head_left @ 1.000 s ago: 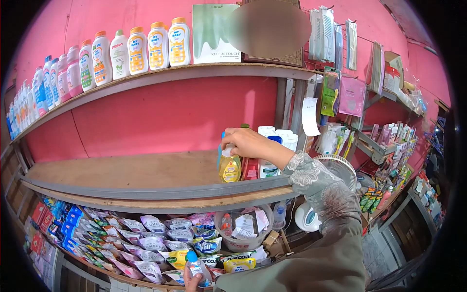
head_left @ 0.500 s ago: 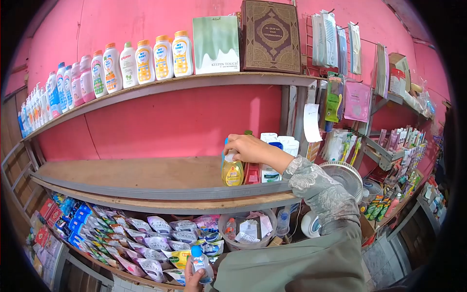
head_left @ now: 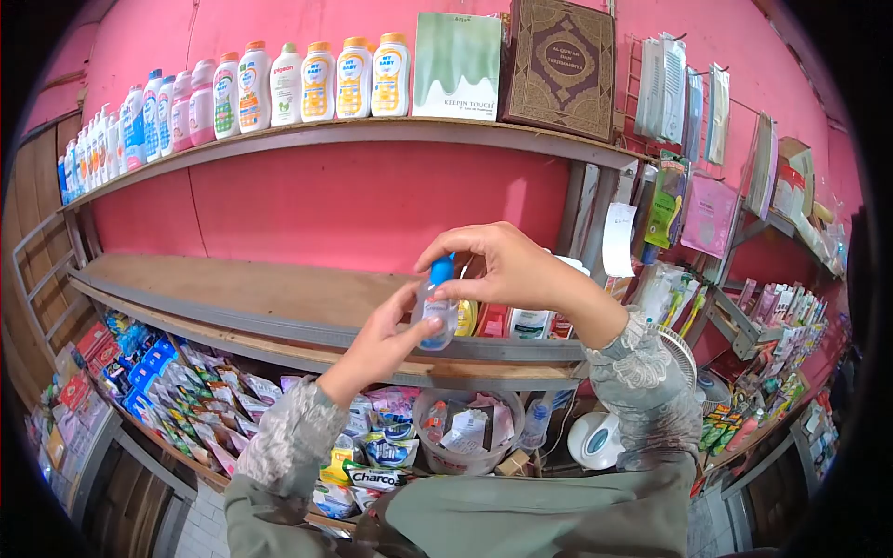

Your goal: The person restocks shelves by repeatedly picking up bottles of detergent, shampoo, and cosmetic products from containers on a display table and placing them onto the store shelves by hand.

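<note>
In front of the middle shelf's edge, my left hand (head_left: pixel 379 339) grips a small clear bottle (head_left: pixel 433 316) by its lower body. The bottle stands nearly upright and has a blue cap (head_left: pixel 441 271). My right hand (head_left: pixel 507 270) reaches over from the right, its fingers curled around the cap and upper part of the bottle. Behind the hands, on the shelf, a yellow bottle (head_left: pixel 467 317) is mostly hidden. A red bottle (head_left: pixel 493 321) and a white bottle (head_left: pixel 530 324) stand beside it, partly covered by my right hand and wrist.
The wooden shelf (head_left: pixel 233 288) runs left from the bottles. On the upper shelf (head_left: pixel 307 132) stand powder bottles (head_left: pixel 354 79), a green box (head_left: pixel 456 70) and a brown book (head_left: pixel 561 70). Below are packets (head_left: pixel 391 448), a round tub (head_left: pixel 465 460) and a fan (head_left: pixel 677 358).
My left hand has lifted the clear bottle from low down to shelf height. My right hand has left the yellow bottle and now holds the clear bottle's cap. The view has shifted.
</note>
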`<move>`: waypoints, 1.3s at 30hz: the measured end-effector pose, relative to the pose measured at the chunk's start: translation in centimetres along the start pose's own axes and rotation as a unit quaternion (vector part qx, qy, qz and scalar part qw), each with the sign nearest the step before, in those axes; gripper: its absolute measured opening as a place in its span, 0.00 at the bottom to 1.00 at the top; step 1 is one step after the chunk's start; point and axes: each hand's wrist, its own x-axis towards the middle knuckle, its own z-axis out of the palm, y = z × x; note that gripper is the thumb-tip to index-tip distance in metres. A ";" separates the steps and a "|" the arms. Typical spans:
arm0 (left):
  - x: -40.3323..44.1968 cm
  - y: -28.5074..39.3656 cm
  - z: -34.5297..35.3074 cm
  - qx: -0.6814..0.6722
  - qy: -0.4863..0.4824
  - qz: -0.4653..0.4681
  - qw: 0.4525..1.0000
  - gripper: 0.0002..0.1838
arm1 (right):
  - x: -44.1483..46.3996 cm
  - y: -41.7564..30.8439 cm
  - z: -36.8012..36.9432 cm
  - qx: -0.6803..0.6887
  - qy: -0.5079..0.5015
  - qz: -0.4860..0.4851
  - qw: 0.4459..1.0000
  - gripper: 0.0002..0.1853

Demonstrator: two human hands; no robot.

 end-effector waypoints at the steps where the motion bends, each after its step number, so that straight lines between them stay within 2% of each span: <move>1: 0.8 -0.3 0.2 -0.014 0.003 -0.009 1.000 0.29 | 0.0 0.2 -0.3 -0.038 0.007 0.008 0.999 0.16; 3: 2.1 -0.6 0.5 -0.042 0.006 -0.027 0.999 0.31 | 0.0 2.1 -0.5 -0.074 0.039 0.004 0.997 0.14; 4: 2.3 -0.4 0.7 -0.007 0.053 -0.003 0.999 0.34 | 0.0 3.0 -0.6 -0.091 0.055 0.001 0.994 0.13; 7: 0.9 0.3 0.7 0.075 0.149 0.107 0.980 0.37 | -0.7 4.3 -0.5 -0.113 0.064 0.073 0.989 0.13; 10: -2.7 -0.4 0.5 0.004 0.171 0.124 0.977 0.35 | -1.0 7.2 0.5 -0.090 0.044 0.083 0.991 0.14; 12: -5.5 -1.9 0.7 -0.047 0.169 0.114 0.978 0.32 | -1.3 8.5 1.5 -0.083 0.022 0.082 0.993 0.15; 15: -9.7 -4.3 1.4 -0.088 0.161 0.080 0.980 0.28 | -1.5 9.4 3.0 -0.144 -0.040 0.075 0.986 0.15; 16: -10.9 -4.9 1.8 -0.088 0.172 0.063 0.979 0.26 | -1.4 8.8 3.2 -0.169 -0.072 0.110 0.977 0.15; 19: -13.9 -6.6 2.5 -0.083 0.211 0.020 0.974 0.24 | -1.8 10.8 4.4 -0.204 -0.072 0.079 0.973 0.15; 23: -16.9 -7.8 2.2 -0.116 0.239 -0.032 0.964 0.19 | -1.5 10.4 4.3 -0.185 -0.071 0.091 0.976 0.15; 34: -18.5 -8.1 3.2 -0.118 0.248 -0.058 0.960 0.16 | -1.5 10.6 4.3 -0.204 -0.056 0.089 0.973 0.15; 37: -18.6 -8.3 3.3 -0.084 0.249 -0.054 0.963 0.17 | -1.3 9.7 4.2 -0.184 -0.070 0.118 0.973 0.15; 39: -18.6 -8.2 3.3 -0.084 0.248 -0.062 0.963 0.17 | -1.5 10.3 4.5 -0.197 -0.054 0.087 0.975 0.15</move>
